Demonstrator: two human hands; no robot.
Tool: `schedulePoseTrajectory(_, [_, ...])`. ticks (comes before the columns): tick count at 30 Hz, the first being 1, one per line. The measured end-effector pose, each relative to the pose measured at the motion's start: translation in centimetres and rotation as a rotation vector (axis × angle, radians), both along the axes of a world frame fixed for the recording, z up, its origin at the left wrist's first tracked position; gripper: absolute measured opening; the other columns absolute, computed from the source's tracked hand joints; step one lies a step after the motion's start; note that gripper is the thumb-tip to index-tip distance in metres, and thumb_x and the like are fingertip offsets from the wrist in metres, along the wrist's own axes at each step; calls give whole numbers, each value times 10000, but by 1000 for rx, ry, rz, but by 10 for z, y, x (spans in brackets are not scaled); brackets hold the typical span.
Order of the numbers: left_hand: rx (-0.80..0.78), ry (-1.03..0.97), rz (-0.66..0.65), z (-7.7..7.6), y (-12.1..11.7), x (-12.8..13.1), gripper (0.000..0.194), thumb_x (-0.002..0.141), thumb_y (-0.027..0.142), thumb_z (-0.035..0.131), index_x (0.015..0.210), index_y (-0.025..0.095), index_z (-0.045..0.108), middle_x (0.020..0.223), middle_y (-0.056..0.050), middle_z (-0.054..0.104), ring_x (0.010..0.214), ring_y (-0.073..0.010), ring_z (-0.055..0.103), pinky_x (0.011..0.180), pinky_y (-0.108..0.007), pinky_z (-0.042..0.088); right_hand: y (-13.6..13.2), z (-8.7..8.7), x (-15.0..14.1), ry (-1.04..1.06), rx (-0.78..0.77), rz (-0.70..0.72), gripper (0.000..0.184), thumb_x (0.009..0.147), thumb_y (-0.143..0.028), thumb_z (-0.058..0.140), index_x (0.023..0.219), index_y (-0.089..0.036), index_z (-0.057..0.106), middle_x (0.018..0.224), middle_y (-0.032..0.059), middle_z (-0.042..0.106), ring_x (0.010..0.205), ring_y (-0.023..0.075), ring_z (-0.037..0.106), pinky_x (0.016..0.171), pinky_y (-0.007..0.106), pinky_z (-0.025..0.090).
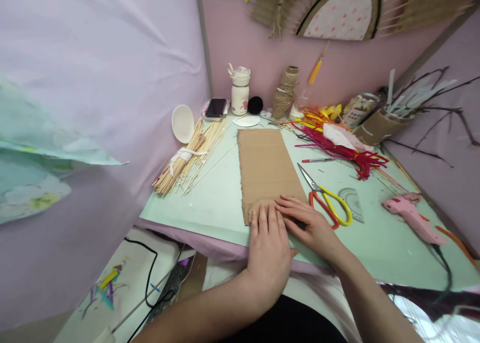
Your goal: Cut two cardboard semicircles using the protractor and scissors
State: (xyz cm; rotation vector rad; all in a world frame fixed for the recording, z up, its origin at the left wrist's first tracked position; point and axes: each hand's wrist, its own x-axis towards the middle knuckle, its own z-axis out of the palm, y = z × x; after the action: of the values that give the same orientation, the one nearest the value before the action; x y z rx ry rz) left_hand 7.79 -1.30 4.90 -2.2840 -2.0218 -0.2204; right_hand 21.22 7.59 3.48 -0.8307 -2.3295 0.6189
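Note:
A long brown cardboard strip (pixel 264 163) lies on the pale green table (pixel 217 203), running away from me. My left hand (pixel 268 248) rests flat on its near end, fingers stretched out together. My right hand (pixel 311 223) lies beside it, fingers flat and pointing left across the cardboard's near right corner. Both palms press down; nothing is gripped. Just right of my right hand lie scissors (pixel 328 200) with red and yellow handles.
A bundle of bamboo sticks (pixel 187 155) lies left. Red and yellow pipe cleaners (pixel 337 143), a clear protractor (pixel 352 200) and a pink glue gun (pixel 410 213) lie right. A white bottle (pixel 240 90), a phone (pixel 216 108), a twine spool (pixel 285 93) stand at the back wall.

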Motion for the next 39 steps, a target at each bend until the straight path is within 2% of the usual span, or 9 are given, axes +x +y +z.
schedulePoseTrajectory(9, [-13,-37,16,1,-2,-2,806,801,572,614,1393,50,452,1475,-206,404,1394,-346,334,1144,-502,310,-1,3,0,-24,-29,6,299,917,-246,555,1194,-268,665,1268,56,653,1269,265,530,1064,532,443])
schedulePoseTrajectory(15, [24,-82,-5,-1,-2,-6,755,820,517,619,1367,19,470,1455,-200,441,1371,-341,376,1123,-463,363,-1,2,-1,-32,-15,8,293,914,-257,563,1187,-264,669,1255,58,662,1259,270,538,1061,531,446])
schedulePoseTrajectory(18, [22,-157,-80,-1,3,-25,561,884,329,579,1344,22,485,1418,-190,495,1347,-297,423,1103,-413,399,-1,2,-1,-26,-7,7,290,913,-242,561,1180,-261,673,1248,60,665,1253,269,545,1056,530,451])
schedulePoseTrajectory(21, [4,-333,-270,3,9,-60,372,893,120,498,1258,80,557,1349,-147,572,1298,-220,485,1096,-369,411,-1,5,-1,-29,5,19,314,898,-217,572,1195,-268,664,1249,58,664,1261,269,537,1059,534,444])
schedulePoseTrajectory(24, [-9,-504,-418,7,16,-95,296,898,127,493,1169,141,610,1303,-114,609,1278,-208,502,1081,-409,434,-1,8,-1,-51,13,40,380,861,-192,601,1229,-277,642,1262,52,656,1274,275,523,1066,544,431])
schedulePoseTrajectory(27, [-2,-603,-443,5,20,-116,282,894,134,518,1156,157,620,1284,-110,623,1243,-189,537,1066,-402,451,0,10,0,-64,9,43,412,840,-161,599,1233,-279,639,1256,47,660,1270,273,528,1065,545,432])
schedulePoseTrajectory(30, [19,-644,-434,0,20,-124,272,884,155,558,1145,162,636,1257,-103,645,1196,-180,578,1038,-376,479,1,9,1,-47,12,45,421,840,-137,581,1231,-282,639,1247,38,666,1273,261,526,1066,531,436])
schedulePoseTrajectory(36, [129,-660,-453,-8,18,-122,241,900,161,553,1115,174,660,1210,-89,675,1149,-173,614,1006,-362,508,2,6,1,-44,25,47,398,852,-141,571,1218,-278,644,1259,32,659,1283,249,515,1068,524,431])
schedulePoseTrajectory(39, [120,-664,-448,-9,18,-122,232,894,157,563,1102,172,664,1209,-88,676,1145,-175,616,1005,-366,511,1,8,1,-50,16,39,392,850,-148,576,1216,-268,645,1263,41,656,1280,247,519,1074,525,424])
